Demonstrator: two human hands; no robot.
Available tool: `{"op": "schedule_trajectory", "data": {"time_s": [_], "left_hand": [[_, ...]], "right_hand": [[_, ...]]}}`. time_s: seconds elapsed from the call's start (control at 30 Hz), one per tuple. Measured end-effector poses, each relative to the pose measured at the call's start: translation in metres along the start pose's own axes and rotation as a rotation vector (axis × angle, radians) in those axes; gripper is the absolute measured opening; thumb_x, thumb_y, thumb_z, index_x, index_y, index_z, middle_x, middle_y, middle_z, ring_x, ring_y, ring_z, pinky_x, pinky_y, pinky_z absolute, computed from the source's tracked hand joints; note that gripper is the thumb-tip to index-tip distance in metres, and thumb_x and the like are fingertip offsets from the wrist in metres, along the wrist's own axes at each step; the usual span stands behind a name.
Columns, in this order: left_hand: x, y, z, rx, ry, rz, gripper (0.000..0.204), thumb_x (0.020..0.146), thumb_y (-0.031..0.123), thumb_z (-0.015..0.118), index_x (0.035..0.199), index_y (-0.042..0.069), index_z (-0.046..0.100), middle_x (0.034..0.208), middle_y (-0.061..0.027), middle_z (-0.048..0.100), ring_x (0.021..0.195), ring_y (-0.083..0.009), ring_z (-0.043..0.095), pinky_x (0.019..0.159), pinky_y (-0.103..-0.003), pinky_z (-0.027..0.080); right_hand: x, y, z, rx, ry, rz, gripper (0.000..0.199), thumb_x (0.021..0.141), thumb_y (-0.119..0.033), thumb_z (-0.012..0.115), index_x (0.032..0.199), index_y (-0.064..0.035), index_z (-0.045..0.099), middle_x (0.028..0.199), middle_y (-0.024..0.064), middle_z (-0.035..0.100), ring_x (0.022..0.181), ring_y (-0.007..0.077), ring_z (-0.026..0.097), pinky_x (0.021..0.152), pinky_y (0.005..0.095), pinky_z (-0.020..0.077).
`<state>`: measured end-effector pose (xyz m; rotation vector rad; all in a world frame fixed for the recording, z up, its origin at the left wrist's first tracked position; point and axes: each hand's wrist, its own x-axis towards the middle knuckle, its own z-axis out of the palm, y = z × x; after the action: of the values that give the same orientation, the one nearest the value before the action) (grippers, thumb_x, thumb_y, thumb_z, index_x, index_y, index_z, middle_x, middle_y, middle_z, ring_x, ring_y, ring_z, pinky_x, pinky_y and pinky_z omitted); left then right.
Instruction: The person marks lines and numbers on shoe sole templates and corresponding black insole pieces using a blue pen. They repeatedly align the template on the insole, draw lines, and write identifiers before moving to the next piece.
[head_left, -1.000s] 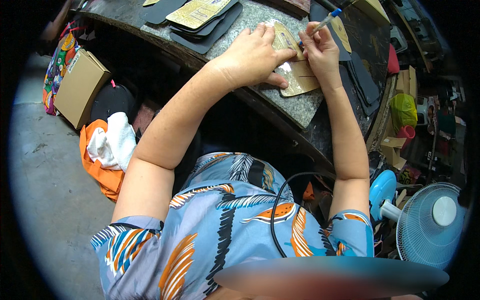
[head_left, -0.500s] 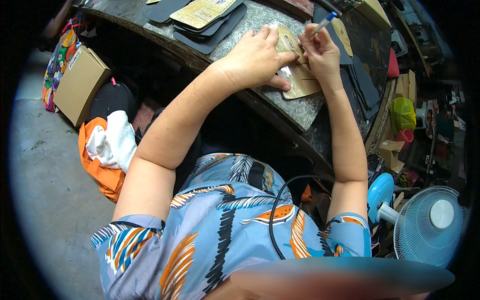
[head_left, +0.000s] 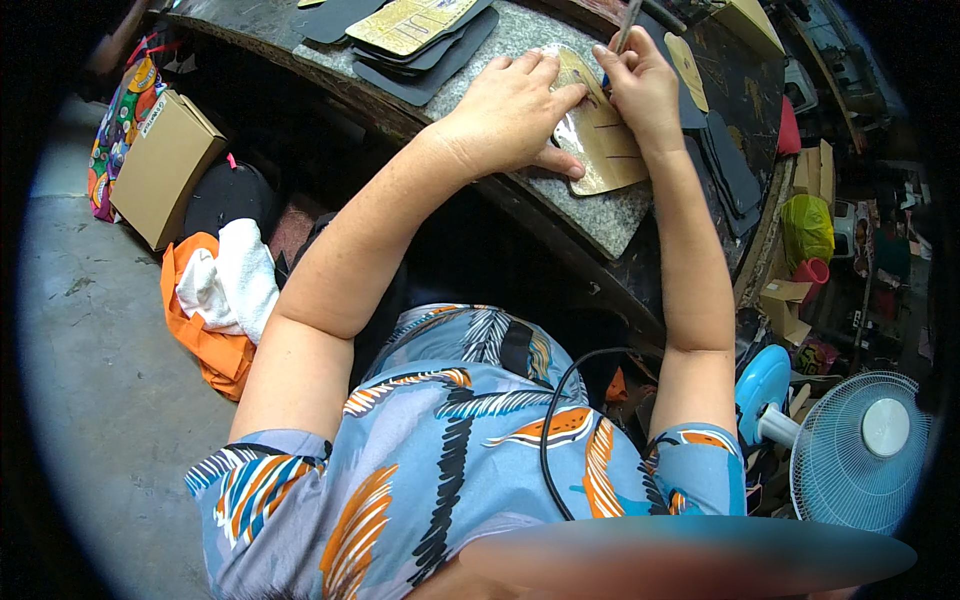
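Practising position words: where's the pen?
The right hand holds the pen, right of top centre in the head view, by the gold piece under the left hand.

Grey stained floor (head_left: 110, 350), dark worn workbench (head_left: 752, 118) — blue-and-white fan (head_left: 872, 432) at right

A gold sheet (head_left: 606, 148) (dark-lined) lies on a slab (head_left: 606, 226) beside a tilted pen (head_left: 627, 25).

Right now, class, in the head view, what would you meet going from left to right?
Multicoloured bag → white cloth → left hand → gold-coloured sheet → right hand → dark sheets → fan.
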<state>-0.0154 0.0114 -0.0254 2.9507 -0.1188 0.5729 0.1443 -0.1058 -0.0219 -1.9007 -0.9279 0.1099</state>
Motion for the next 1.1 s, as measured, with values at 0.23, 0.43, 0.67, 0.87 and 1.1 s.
{"op": "schedule_trajectory", "data": {"time_s": [0.23, 0.43, 0.67, 0.87, 1.1], "left_hand": [[-0.0004, -0.0006, 0.0012, -0.015, 0.004, -0.004, 0.086, 0.071, 0.066, 0.063, 0.134, 0.009, 0.05, 0.135, -0.0263, 0.047, 0.131, -0.0386, 0.041, 0.108, -0.046, 0.032], [-0.0005, -0.002, 0.0045, -0.009, 0.082, 0.012, 0.084, 0.067, 0.067, 0.067, 0.128, 0.011, 0.057, 0.132, -0.0248, 0.05, 0.128, -0.0355, 0.044, 0.104, -0.045, 0.036], [-0.0014, -0.0029, 0.0062, -0.002, 0.097, 0.018, 0.085, 0.067, 0.068, 0.066, 0.128, 0.01, 0.056, 0.132, -0.025, 0.05, 0.127, -0.0358, 0.044, 0.103, -0.045, 0.036], [-0.0016, -0.0033, 0.0046, -0.027, 0.074, 0.02, 0.086, 0.068, 0.069, 0.065, 0.129, 0.009, 0.054, 0.132, -0.0253, 0.049, 0.128, -0.036, 0.043, 0.105, -0.045, 0.034], [-0.0015, -0.0024, 0.0036, -0.037, 0.061, 0.015, 0.085, 0.07, 0.068, 0.065, 0.13, 0.009, 0.053, 0.133, -0.0263, 0.048, 0.129, -0.0371, 0.042, 0.106, -0.045, 0.033]], "right_hand": [[-0.0082, 0.0034, -0.0001, 0.543, 0.15, 0.132, 0.015, 0.089, -0.015, 0.067, 0.09, -0.0112, 0.053, 0.069, -0.0006, 0.057, 0.049, 0.0051, 0.053, 0.039, 0.0182, 0.0371], [-0.0094, 0.0052, 0.0047, 0.221, 0.09, -0.064, 0.012, 0.09, -0.013, 0.066, 0.092, -0.0119, 0.054, 0.063, -0.0032, 0.054, 0.048, 0.0028, 0.051, 0.04, 0.0176, 0.0378], [-0.0084, 0.0075, 0.0014, 0.149, 0.084, -0.129, 0.011, 0.091, -0.012, 0.064, 0.091, -0.0126, 0.053, 0.069, -0.0012, 0.057, 0.052, 0.0036, 0.051, 0.043, 0.0175, 0.0386], [-0.0083, 0.0056, 0.0025, 0.395, 0.098, 0.011, 0.013, 0.09, -0.014, 0.066, 0.089, -0.011, 0.053, 0.067, -0.001, 0.058, 0.051, 0.003, 0.053, 0.043, 0.0159, 0.0409], [-0.0069, 0.0031, 0.0024, 0.525, 0.112, 0.078, 0.012, 0.09, -0.011, 0.066, 0.089, -0.0101, 0.054, 0.068, -0.0025, 0.056, 0.052, 0.0036, 0.054, 0.043, 0.0165, 0.0405]]}}
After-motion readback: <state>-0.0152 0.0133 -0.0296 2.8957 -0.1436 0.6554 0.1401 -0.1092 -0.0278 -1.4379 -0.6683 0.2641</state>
